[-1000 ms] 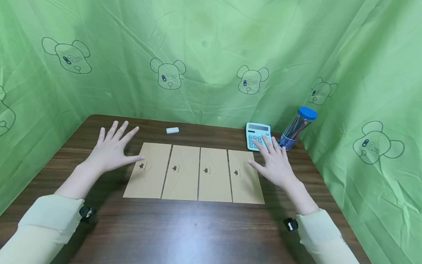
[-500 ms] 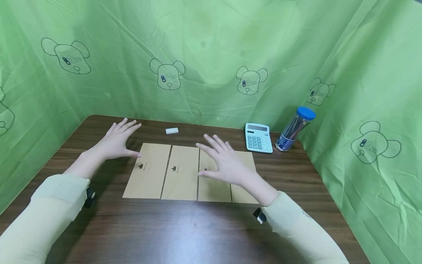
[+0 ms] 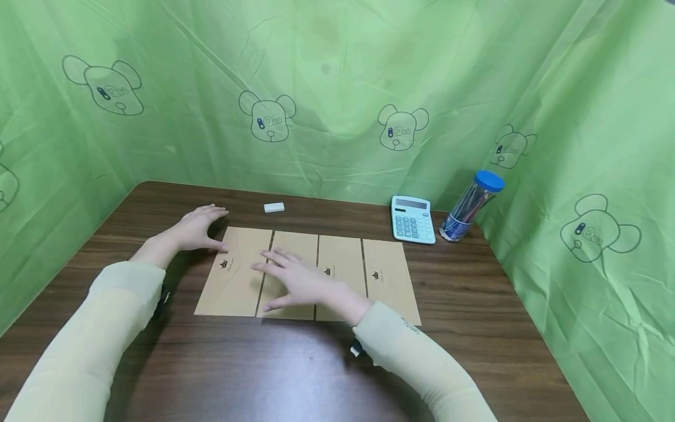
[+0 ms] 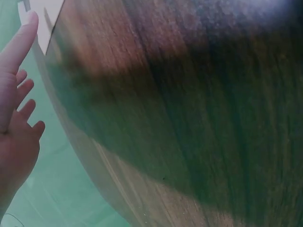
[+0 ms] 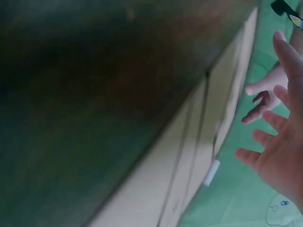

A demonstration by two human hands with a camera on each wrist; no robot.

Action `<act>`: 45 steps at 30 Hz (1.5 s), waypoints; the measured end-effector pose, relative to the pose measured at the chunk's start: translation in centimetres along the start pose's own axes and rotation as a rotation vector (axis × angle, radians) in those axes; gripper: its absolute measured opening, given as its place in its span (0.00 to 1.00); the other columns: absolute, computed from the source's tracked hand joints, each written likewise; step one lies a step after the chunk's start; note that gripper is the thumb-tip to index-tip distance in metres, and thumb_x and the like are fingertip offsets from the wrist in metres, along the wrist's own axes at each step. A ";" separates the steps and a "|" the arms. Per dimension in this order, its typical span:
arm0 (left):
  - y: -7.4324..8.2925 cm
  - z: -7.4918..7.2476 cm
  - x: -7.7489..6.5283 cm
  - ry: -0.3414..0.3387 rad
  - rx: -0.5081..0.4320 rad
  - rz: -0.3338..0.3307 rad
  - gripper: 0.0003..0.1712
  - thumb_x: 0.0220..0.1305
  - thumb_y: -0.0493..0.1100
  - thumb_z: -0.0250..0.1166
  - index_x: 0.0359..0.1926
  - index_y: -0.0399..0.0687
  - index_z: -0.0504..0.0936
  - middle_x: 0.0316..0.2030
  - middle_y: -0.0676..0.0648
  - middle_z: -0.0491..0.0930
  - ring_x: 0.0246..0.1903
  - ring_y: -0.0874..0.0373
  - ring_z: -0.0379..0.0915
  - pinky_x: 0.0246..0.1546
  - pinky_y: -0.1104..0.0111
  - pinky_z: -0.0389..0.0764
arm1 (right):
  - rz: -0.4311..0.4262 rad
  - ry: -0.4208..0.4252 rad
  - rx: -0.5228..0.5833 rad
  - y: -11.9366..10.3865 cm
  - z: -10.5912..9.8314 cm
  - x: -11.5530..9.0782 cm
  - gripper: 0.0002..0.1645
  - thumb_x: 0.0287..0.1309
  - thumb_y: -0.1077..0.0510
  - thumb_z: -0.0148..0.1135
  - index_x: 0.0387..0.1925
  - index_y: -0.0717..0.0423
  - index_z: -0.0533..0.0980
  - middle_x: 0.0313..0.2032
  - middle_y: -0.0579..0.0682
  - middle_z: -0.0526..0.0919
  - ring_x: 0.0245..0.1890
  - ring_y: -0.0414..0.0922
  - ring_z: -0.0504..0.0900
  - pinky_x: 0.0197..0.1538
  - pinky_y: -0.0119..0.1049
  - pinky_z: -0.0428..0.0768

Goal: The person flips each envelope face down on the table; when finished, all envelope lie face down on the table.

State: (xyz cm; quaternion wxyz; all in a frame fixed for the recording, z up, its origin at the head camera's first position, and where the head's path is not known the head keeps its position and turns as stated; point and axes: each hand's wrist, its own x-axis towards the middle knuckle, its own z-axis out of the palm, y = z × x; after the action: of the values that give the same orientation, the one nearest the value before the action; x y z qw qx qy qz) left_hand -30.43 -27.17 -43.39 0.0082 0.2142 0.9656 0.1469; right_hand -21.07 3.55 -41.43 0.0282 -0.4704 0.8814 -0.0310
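Several kraft-brown envelopes with a small black crown print lie in a row on the table. My left hand [image 3: 197,228] is beside the far left edge of the leftmost envelope [image 3: 229,290], its thumb tip over that edge; whether it touches cannot be told. In the left wrist view the thumb [image 4: 21,47] is near an envelope corner [image 4: 47,21]. My right hand [image 3: 303,284] is above the second envelope [image 3: 292,243] from the left, fingers spread, holding nothing. The right wrist view shows this hand [image 5: 284,151] raised over the row. The rightmost envelope [image 3: 390,287] is uncovered.
A white eraser-like block [image 3: 273,207] lies behind the row. At the back right are a light-blue calculator [image 3: 413,220] and a tilted clear tube [image 3: 469,205] with a blue lid and thin sticks inside. Green printed cloth [image 3: 327,117] surrounds the wooden table [image 3: 263,363].
My right hand has swept left from near the calculator to above the second envelope. My left hand has shifted slightly, its fingers drawing closer together. The envelopes stay put.
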 end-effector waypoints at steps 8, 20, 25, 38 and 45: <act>-0.9 0.4 0.3 -0.085 -0.005 -0.067 0.58 0.42 0.68 0.71 0.64 0.33 0.64 0.62 0.28 0.61 0.62 0.30 0.51 0.57 0.34 0.56 | -0.076 -0.118 -0.019 -0.2 2.0 1.6 0.46 0.52 0.23 0.50 0.69 0.37 0.59 0.71 0.43 0.56 0.72 0.51 0.49 0.71 0.51 0.52; -1.1 0.5 0.6 -0.114 -0.070 -0.055 0.47 0.40 0.63 0.74 0.58 0.42 0.72 0.60 0.30 0.60 0.60 0.31 0.52 0.55 0.35 0.55 | -0.077 -0.226 0.009 0.4 1.9 1.6 0.41 0.55 0.25 0.48 0.69 0.30 0.58 0.72 0.35 0.52 0.73 0.44 0.47 0.68 0.61 0.49; -0.9 0.3 0.9 -0.115 -0.118 -0.033 0.44 0.41 0.59 0.76 0.55 0.40 0.73 0.59 0.29 0.61 0.58 0.31 0.52 0.56 0.36 0.56 | -0.088 -0.232 0.029 0.8 2.0 1.6 0.40 0.56 0.27 0.49 0.69 0.29 0.57 0.72 0.34 0.52 0.73 0.42 0.46 0.67 0.64 0.49; -0.6 0.4 1.1 -0.109 -0.190 -0.065 0.38 0.40 0.53 0.78 0.47 0.35 0.72 0.54 0.28 0.63 0.55 0.30 0.53 0.56 0.40 0.57 | -0.121 -0.246 0.049 1.2 2.0 1.5 0.37 0.60 0.30 0.47 0.69 0.28 0.56 0.72 0.33 0.51 0.73 0.42 0.47 0.68 0.62 0.49; -0.7 0.7 1.6 -0.090 -0.281 -0.007 0.25 0.48 0.41 0.74 0.45 0.36 0.75 0.45 0.36 0.75 0.49 0.42 0.68 0.53 0.48 0.66 | -0.125 -0.247 0.072 1.3 2.0 1.5 0.37 0.60 0.32 0.51 0.69 0.29 0.57 0.72 0.33 0.51 0.73 0.42 0.47 0.68 0.62 0.48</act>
State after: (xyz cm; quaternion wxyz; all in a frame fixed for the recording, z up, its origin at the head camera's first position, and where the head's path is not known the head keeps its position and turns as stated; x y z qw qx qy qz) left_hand -32.14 -26.91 -44.13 0.0819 0.2139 0.9349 0.2710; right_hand -22.86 2.96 -43.57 0.1512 -0.5233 0.8386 -0.0062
